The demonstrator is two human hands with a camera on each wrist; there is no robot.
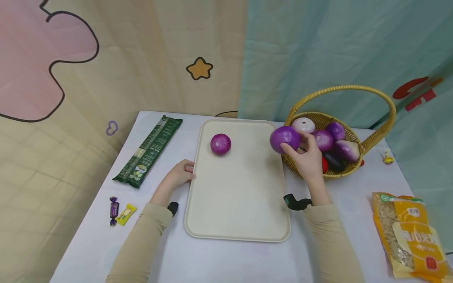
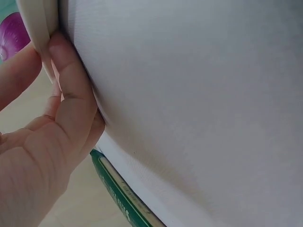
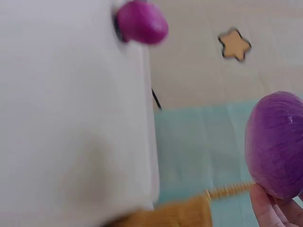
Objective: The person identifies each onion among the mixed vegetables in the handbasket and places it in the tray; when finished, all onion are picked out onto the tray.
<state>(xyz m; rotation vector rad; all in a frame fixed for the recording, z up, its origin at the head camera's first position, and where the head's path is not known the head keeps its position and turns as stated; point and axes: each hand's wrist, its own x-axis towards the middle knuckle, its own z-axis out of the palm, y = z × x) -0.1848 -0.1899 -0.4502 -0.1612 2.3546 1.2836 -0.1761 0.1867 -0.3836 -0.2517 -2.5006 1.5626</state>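
Near the cream tray's (image 1: 237, 196) far right corner, beside a wicker basket (image 1: 373, 142), the right hand (image 1: 308, 159) clasps a glossy, rounded purple onion (image 1: 284, 139), finely streaked. The left hand (image 1: 178, 174) pinches the tray's left rim.

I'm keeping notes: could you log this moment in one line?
right hand: holds onion; left hand: grips tray; second onion: on tray; basket: vegetables
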